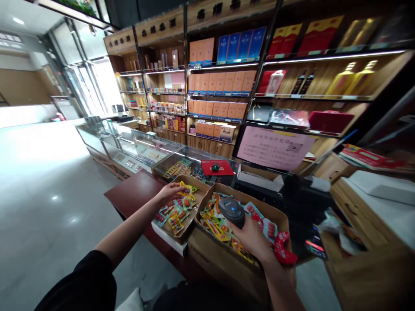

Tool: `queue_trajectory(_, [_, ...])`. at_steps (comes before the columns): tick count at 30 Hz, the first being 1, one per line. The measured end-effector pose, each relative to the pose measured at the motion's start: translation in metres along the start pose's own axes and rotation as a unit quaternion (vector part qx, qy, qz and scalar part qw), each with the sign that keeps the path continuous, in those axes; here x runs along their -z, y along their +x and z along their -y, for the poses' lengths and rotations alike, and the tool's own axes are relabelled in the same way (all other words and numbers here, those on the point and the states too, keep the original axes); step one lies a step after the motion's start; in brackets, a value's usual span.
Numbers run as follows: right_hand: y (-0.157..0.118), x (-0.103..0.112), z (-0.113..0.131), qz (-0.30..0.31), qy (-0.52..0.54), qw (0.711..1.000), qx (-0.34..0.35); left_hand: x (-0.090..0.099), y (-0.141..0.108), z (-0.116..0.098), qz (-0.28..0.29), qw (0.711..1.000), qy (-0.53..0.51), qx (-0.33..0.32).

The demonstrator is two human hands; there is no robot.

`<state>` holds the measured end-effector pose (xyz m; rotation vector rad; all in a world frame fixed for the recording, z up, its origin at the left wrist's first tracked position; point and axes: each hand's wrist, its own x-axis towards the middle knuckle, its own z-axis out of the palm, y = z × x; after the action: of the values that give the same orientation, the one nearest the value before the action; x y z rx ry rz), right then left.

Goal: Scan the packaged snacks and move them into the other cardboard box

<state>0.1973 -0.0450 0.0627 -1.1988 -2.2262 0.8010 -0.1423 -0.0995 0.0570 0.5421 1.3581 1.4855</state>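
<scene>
My left hand (171,193) is over the smaller cardboard tray (201,188), its fingers at a yellow snack packet (189,187) near the tray's back. More small packets (176,222) in yellow and light green lie in that tray. My right hand (251,236) is wrapped round a dark handheld scanner (231,211) with a blue light, above the larger cardboard box (282,214). Mixed packets lie in this box, with a red packet (284,248) at its right side. Whether my left fingers grip the packet is hard to tell.
Behind the boxes stands a glass display counter (145,149) with a red sheet (218,167) on top. A pink sign (275,147) stands at the right. Shelves of boxes and bottles line the wall. A dark red tabletop (136,190) extends left.
</scene>
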Motion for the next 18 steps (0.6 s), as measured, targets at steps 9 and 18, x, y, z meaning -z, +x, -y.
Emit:
queue_trajectory(9, [0.018, 0.004, -0.001, -0.025, -0.038, 0.997, -0.055, 0.062, 0.011, -0.015, -0.066, 0.997, 0.034, 0.015])
queue_trajectory(18, [-0.003, 0.033, -0.016, -0.139, -0.069, 0.976, -0.151, -0.073, 0.085, 0.02, 0.144, 0.98, 0.121, 0.062])
